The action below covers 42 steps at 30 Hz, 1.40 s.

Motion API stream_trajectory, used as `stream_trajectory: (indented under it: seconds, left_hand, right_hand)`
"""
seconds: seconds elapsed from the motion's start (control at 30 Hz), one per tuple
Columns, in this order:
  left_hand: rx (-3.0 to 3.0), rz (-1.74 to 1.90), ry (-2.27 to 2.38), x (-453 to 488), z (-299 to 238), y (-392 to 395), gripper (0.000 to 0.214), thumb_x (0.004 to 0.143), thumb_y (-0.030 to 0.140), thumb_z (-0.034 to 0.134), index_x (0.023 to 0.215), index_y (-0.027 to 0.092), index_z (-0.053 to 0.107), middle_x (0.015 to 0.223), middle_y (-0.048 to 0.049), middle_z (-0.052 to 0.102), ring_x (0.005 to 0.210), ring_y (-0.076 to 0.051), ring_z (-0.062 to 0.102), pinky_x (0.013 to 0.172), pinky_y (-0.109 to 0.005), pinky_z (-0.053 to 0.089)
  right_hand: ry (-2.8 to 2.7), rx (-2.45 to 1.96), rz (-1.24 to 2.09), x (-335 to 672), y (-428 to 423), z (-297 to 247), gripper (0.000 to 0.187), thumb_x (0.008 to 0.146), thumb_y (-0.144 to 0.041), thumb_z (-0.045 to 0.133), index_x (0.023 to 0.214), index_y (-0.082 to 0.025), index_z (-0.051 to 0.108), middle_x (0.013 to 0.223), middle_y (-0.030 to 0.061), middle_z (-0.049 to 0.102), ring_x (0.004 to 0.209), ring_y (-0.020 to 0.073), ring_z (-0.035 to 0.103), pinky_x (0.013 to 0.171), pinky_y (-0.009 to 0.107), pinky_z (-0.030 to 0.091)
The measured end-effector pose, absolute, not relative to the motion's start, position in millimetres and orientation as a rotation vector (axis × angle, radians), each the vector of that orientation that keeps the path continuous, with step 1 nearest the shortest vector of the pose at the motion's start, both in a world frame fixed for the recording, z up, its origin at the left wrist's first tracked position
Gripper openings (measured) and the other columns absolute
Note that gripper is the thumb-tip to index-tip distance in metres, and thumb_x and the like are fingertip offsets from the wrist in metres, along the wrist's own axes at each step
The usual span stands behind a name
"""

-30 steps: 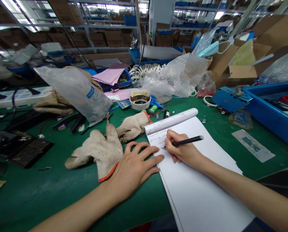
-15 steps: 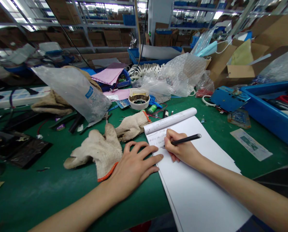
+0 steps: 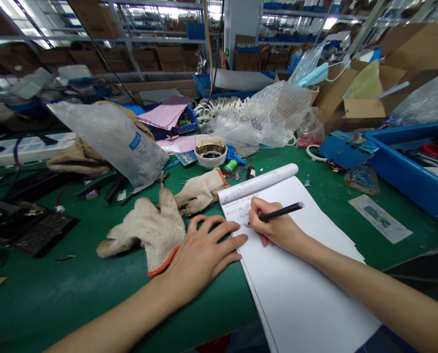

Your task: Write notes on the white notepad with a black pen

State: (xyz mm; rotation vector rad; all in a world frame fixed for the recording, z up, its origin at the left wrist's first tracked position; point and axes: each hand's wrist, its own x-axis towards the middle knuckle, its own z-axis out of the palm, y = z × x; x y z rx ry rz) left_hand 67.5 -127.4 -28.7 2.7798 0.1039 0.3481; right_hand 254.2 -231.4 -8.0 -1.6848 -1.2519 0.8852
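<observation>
A black pen (image 3: 283,212) is pinched in my right hand (image 3: 272,223), its tip on the upper left of a white notepad (image 3: 296,274). Handwritten lines show beside the pen tip, and the pad's used pages are rolled back at its top edge. My left hand (image 3: 207,247) lies with fingers stretched out, its fingertips on the pad's left edge. Just left of that hand is a cream knitted glove (image 3: 156,235) with an orange cuff edge. A second such glove (image 3: 202,191) lies behind it.
Behind the pad stand a round white housing (image 3: 210,152), a green battery (image 3: 231,165) and clear plastic bags (image 3: 274,105). At right are a blue bin (image 3: 406,166), a blue metal part (image 3: 347,148) and an open cardboard box (image 3: 366,109). A plastic bag (image 3: 119,137) leans at left on the green table (image 3: 79,299).
A little more handwriting shows near the pen tip. My right hand and the pen have barely shifted; my left hand stays in place on the pad's edge.
</observation>
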Motion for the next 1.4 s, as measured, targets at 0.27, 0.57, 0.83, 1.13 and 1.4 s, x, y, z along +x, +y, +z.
stream_trajectory:
  seconds: [0.27, 0.57, 0.83, 1.13, 1.4]
  left_hand:
    - [2.783, 0.36, 0.102, 67.6, -28.2, -127.8, 0.031, 0.098, 0.041, 0.045, 0.128, 0.037, 0.052, 0.133, 0.0025, 0.053, 0.115, -0.025, 0.042, 0.096, -0.048, 0.025]
    - [2.781, 0.342, 0.108, 67.0, -28.6, -127.5, 0.033, 0.097, 0.042, 0.047, 0.129, 0.038, 0.052, 0.133, 0.002, 0.053, 0.115, -0.025, 0.042, 0.096, -0.048, 0.025]
    - [2.784, 0.324, 0.109, 67.3, -29.1, -127.0, 0.032, 0.098, 0.042, 0.045, 0.129, 0.039, 0.052, 0.135, 0.0039, 0.052, 0.116, -0.026, 0.041, 0.096, -0.049, 0.025]
    - [2.785, 0.359, 0.099, 67.3, -30.0, -127.1, 0.031, 0.098, 0.04, 0.045, 0.128, 0.037, 0.054, 0.133, 0.0011, 0.053, 0.115, -0.026, 0.042, 0.095, -0.048, 0.025]
    - [2.786, 0.357, 0.102, 67.0, -30.3, -127.5, 0.032, 0.098, 0.042, 0.045, 0.128, 0.037, 0.053, 0.134, 0.0012, 0.053, 0.114, -0.026, 0.042, 0.095, -0.049, 0.025]
  right_hand:
    - [-1.235, -1.715, 0.831, 252.2, -230.7, -6.9, 0.016, 0.083, -0.024, 0.045, 0.07, -0.02, 0.037, 0.04, -0.01, 0.044, 0.028, 0.0067, 0.04, 0.029, 0.012, 0.028]
    - [-1.204, -1.702, 0.864, 252.5, -230.7, -5.7, 0.014, 0.082, -0.023, 0.046, 0.071, -0.021, 0.037, 0.039, -0.0106, 0.046, 0.026, 0.0068, 0.039, 0.027, 0.012, 0.027]
    - [-1.176, -1.727, 0.879, 251.9, -232.1, -6.0, 0.013, 0.082, -0.024, 0.046, 0.072, -0.021, 0.037, 0.04, -0.0103, 0.047, 0.026, 0.0085, 0.043, 0.026, 0.012, 0.029]
    - [-1.183, -1.717, 0.886, 253.4, -231.7, -6.9, 0.014, 0.083, -0.026, 0.045, 0.072, -0.021, 0.038, 0.04, -0.0106, 0.045, 0.026, 0.0079, 0.041, 0.025, 0.012, 0.028]
    - [-1.18, -1.731, 0.822, 254.8, -234.1, -6.4, 0.017, 0.084, -0.026, 0.045, 0.071, -0.021, 0.036, 0.04, -0.0101, 0.046, 0.026, 0.0073, 0.04, 0.027, 0.012, 0.028]
